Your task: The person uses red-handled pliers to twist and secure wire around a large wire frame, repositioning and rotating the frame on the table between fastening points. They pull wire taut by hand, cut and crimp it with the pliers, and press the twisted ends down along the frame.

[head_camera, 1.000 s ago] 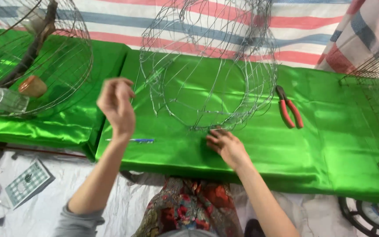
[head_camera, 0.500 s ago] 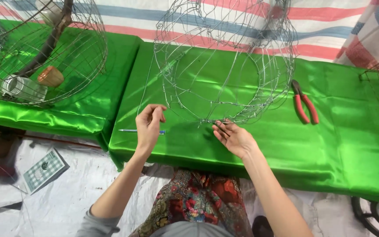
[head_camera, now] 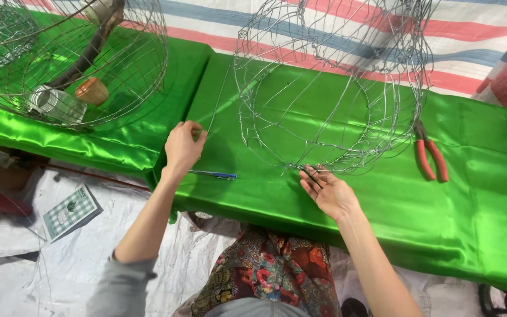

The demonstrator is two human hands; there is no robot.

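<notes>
Round wire cage frame of thin silvery mesh, upright mid-table on green cloth, right hand open — fingertips at its bottom ring near front edge, left hand pinching a loose wire strand running away toward the back edge.

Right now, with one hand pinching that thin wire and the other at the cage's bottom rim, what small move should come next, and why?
Probably draw the wire toward the right hand. The left hand pinches its loose end well clear of the cage, while the right hand's fingers touch the rim, open-palmed, where a tie seems needed.
</notes>
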